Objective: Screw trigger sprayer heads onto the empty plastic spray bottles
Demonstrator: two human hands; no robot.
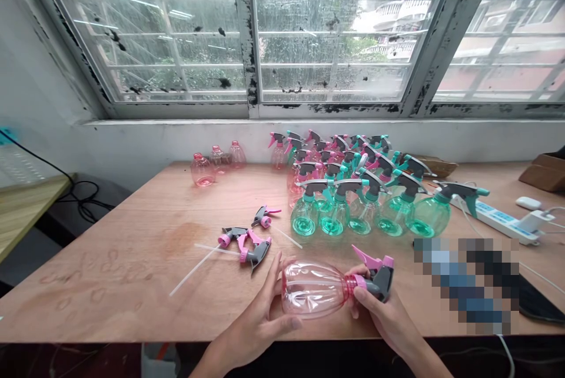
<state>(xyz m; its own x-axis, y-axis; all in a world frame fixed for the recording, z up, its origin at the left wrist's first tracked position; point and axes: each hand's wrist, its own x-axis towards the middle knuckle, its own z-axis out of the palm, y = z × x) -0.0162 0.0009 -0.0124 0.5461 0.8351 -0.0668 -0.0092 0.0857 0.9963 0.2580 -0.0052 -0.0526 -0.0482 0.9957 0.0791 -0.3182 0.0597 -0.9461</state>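
Pink bottle: the pink bottle (pixel 313 289) lay sideways at the table's (pixel 132 295) near edge, base left, its pink-and-grey spray head (pixel 379 278) right.
Left hand: the left hand (pixel 260 322) was cupped pretty wide round the base, thumb on the near side.
Right hand: the right hand (pixel 384 310) had a narrower grip round the neck and collar.
Elbow room: decent bare wood left of the loose spray heads (pixel 256 257); tighter farther right, with green bottles (pixel 332 216) packed beyond the hands.
Far side: open-necked pink bottles (pixel 203 172) stood left of the crowd, near the wall.
Hard to see: back-row bottles overlapped, pixelation hid stuff right, forearms got cut off, and I couldn't make out the right fingers behind the neck.
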